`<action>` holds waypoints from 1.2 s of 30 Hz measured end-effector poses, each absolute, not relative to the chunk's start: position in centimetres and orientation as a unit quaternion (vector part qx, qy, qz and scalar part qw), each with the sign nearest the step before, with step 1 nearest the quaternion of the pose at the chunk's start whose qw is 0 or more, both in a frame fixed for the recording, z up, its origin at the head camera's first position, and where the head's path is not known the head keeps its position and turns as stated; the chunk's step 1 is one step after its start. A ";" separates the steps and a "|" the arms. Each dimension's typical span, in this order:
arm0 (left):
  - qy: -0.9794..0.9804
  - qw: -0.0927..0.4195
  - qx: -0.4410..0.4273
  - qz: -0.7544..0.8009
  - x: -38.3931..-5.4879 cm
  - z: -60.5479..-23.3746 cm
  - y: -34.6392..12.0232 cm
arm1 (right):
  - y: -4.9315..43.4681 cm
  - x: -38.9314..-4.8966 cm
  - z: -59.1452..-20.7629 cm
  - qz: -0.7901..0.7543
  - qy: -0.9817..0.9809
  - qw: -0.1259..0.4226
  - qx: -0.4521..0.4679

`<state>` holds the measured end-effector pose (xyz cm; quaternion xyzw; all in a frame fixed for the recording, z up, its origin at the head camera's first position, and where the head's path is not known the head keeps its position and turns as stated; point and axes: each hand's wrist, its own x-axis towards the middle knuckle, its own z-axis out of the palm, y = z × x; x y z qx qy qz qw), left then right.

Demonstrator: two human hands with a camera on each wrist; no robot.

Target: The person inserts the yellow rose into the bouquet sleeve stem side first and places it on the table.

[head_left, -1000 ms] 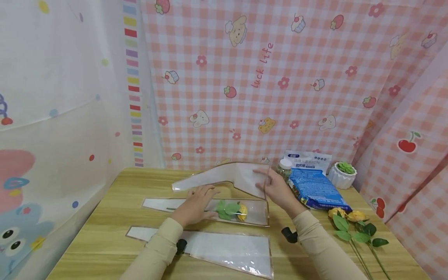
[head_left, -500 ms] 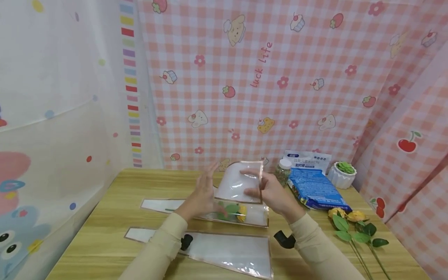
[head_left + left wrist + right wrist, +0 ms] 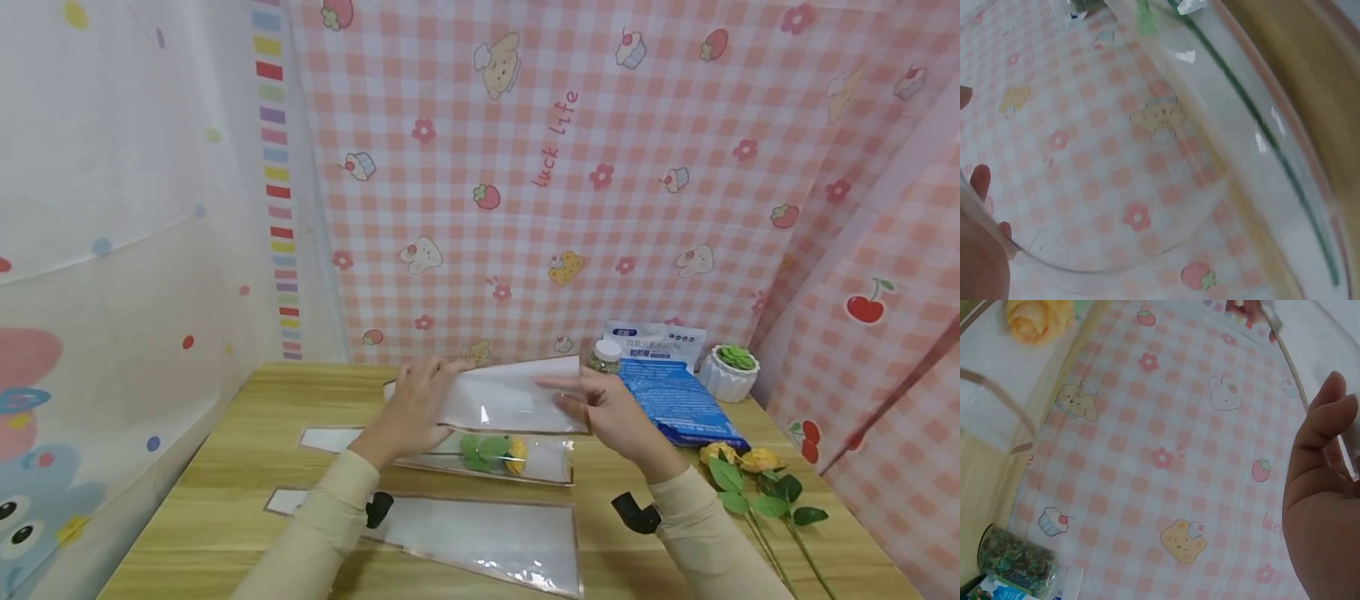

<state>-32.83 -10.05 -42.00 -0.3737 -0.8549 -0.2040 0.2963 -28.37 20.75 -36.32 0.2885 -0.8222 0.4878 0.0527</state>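
Note:
A white, brown-edged flower sleeve (image 3: pixel 502 402) is raised over the table between my hands in the head view. My left hand (image 3: pixel 411 408) grips its left part, and my right hand (image 3: pixel 618 417) pinches it near the wide end. The right wrist view shows my right thumb and fingers (image 3: pixel 1329 419) at the film. Under the raised sleeve, a second sleeve (image 3: pixel 551 467) lies on the table with a yellow rose (image 3: pixel 516 457) inside. The rose's green stem (image 3: pixel 1260 119) runs through the film in the left wrist view. Closer to me lies a third flat sleeve (image 3: pixel 487 533).
Two loose yellow roses (image 3: pixel 761 460) lie at the right. Behind them are a blue bag (image 3: pixel 671 404), a jar (image 3: pixel 1019 559) of green bits with a white lid, and a potted succulent (image 3: pixel 731 371). A checked curtain (image 3: pixel 450 167) hangs behind the wooden table (image 3: pixel 202 517).
The raised sleeve was held by its wide end, then bent up toward my left hand. My left hand has moved up from the rose's sleeve to grip it, and the film now stretches between both hands.

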 end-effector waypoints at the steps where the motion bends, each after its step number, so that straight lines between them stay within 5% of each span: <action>1: -0.858 0.299 -0.374 -0.184 -32.8 -41.8 -10.2 | 21.0 -28.4 -36.5 0.485 -0.825 0.052 0.286; 12: -0.908 0.229 -0.337 -0.100 -32.2 -40.3 -12.1 | 21.5 -28.6 -38.1 0.442 -0.861 0.017 0.253; 20: -0.929 0.201 -0.307 -0.046 -32.4 -40.5 -14.0 | 22.3 -28.5 -38.7 0.362 -0.891 0.048 0.269; 27: -0.933 0.187 -0.305 -0.047 -32.3 -40.6 -15.2 | 22.8 -28.8 -39.3 0.436 -0.857 -0.025 0.274; 36: -0.936 0.184 -0.292 -0.072 -32.5 -41.0 -16.5 | 22.4 -29.1 -40.5 0.472 -0.838 -0.044 0.272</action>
